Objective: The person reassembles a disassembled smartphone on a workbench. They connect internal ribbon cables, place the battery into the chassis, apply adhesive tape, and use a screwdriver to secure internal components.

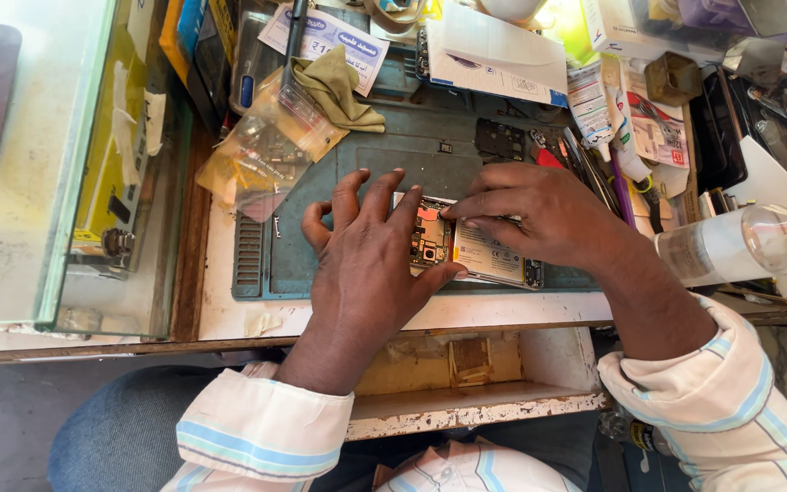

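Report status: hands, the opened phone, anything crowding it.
Left hand and right hand both pressing on opened phone. Phone flat on green mat. Tweezers, clear bottle close right.

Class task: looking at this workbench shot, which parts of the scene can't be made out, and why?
- Head view: the opened phone is partly covered by the left hand and right hand.
- Head view: its circuit parts are too small to identify.
- Head view: the clear bottle is cut off by the right edge.

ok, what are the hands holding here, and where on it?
Both hands press an opened phone flat on the mat. The left hand pins its left end, thumb on the near edge; the right hand covers its top edge.
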